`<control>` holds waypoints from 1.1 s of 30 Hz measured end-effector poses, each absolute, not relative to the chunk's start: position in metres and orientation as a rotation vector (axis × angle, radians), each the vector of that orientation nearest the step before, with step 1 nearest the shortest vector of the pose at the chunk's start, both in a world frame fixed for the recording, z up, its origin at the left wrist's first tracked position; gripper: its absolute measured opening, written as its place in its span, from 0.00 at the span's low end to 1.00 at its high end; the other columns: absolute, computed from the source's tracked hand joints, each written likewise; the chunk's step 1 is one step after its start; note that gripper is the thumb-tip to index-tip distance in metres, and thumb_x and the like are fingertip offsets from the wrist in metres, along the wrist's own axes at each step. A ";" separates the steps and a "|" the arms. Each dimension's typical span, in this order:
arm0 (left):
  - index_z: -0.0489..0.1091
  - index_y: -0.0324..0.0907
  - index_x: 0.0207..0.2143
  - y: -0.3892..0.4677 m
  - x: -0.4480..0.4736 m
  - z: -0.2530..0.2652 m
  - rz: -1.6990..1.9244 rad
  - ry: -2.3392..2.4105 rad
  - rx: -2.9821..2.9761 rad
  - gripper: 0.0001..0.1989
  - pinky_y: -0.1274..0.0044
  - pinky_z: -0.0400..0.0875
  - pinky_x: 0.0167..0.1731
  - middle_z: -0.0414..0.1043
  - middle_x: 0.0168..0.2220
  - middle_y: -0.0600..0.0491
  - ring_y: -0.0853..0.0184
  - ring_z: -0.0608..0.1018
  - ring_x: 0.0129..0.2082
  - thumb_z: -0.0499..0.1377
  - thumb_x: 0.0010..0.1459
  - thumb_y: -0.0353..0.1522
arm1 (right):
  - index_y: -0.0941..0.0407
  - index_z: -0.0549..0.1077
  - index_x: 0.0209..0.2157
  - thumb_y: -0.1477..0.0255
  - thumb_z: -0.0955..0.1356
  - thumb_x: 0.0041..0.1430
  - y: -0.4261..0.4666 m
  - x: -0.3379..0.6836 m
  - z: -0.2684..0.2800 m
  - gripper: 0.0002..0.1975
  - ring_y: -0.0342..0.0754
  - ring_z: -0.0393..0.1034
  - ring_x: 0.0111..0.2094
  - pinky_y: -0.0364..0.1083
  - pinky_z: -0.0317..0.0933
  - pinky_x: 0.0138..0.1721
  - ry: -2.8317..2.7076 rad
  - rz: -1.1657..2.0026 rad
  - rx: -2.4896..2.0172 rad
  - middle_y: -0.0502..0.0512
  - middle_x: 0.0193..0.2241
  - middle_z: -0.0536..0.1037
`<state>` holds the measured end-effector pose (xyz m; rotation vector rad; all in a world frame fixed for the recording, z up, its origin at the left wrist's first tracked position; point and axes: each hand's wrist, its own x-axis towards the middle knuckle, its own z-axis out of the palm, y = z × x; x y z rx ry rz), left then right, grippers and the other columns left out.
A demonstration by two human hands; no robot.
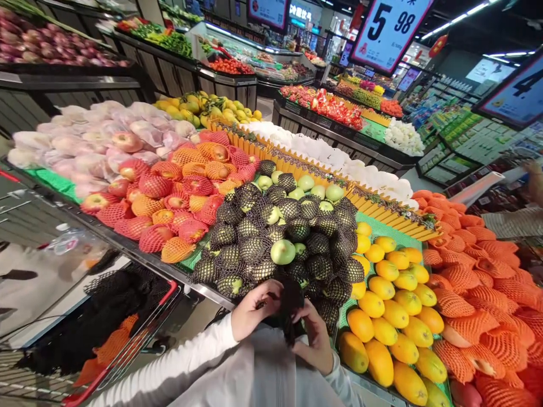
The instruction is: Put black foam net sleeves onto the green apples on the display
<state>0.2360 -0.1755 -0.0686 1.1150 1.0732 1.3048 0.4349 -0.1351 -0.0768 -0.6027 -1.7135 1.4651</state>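
Note:
My left hand point(255, 310) and my right hand point(314, 340) are close together in front of my chest, at the near edge of the display. Between them hangs a dark, crumpled black net sleeve point(291, 305), pinched by the fingers of both hands. Whether anything is inside it I cannot tell. Just beyond my hands lies a heap of green apples in black net sleeves point(257, 249). One bare green apple point(283, 252) rests on top of the heap, and several more bare ones lie toward its back.
Left of the heap are apples in red and orange nets point(156, 186); to its right, yellow mangoes point(384, 288) and fruit in orange sleeves point(470, 277). A cart point(167, 297) at lower left holds loose black nets point(91, 325). A person's arm point(509, 223) shows at far right.

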 end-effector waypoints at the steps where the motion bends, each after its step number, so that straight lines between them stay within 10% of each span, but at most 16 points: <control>1: 0.66 0.38 0.36 -0.172 0.235 -0.068 1.252 1.044 1.190 0.14 0.77 0.66 0.38 0.66 0.43 0.47 0.66 0.70 0.41 0.58 0.62 0.41 | 0.51 0.71 0.46 0.50 0.69 0.56 -0.139 0.437 -0.079 0.23 0.51 0.68 0.45 0.47 0.64 0.45 -1.638 1.509 -0.618 0.57 0.43 0.72; 7: 0.72 0.39 0.37 -0.159 0.222 -0.060 0.920 0.966 1.419 0.08 0.81 0.62 0.30 0.67 0.45 0.47 0.70 0.71 0.36 0.59 0.60 0.34 | 0.48 0.60 0.62 0.62 0.75 0.53 -0.162 0.434 -0.093 0.37 0.55 0.64 0.57 0.52 0.61 0.56 -1.567 1.558 -0.889 0.59 0.57 0.68; 13: 0.70 0.38 0.33 -0.153 0.188 -0.044 0.764 0.910 1.400 0.06 0.78 0.61 0.33 0.67 0.42 0.48 0.67 0.70 0.39 0.56 0.56 0.32 | 0.53 0.74 0.38 0.67 0.75 0.49 -0.179 0.398 -0.095 0.14 0.50 0.69 0.41 0.47 0.64 0.45 -1.365 1.378 -0.955 0.55 0.39 0.74; 24: 0.58 0.39 0.23 -0.145 0.118 -0.050 0.565 0.570 1.110 0.13 0.75 0.56 0.33 0.60 0.26 0.53 0.67 0.63 0.30 0.54 0.49 0.39 | 0.54 0.69 0.34 0.68 0.79 0.45 -0.203 0.323 -0.107 0.18 0.38 0.57 0.22 0.38 0.51 0.26 -0.662 1.784 -0.745 0.46 0.23 0.69; 33: 0.60 0.40 0.32 -0.109 0.132 -0.054 0.407 0.852 1.522 0.17 0.78 0.56 0.30 0.58 0.27 0.57 0.70 0.64 0.28 0.55 0.57 0.46 | 0.51 0.77 0.40 0.61 0.75 0.51 -0.203 0.322 -0.102 0.15 0.48 0.72 0.42 0.46 0.65 0.42 -0.402 1.750 -0.713 0.52 0.41 0.79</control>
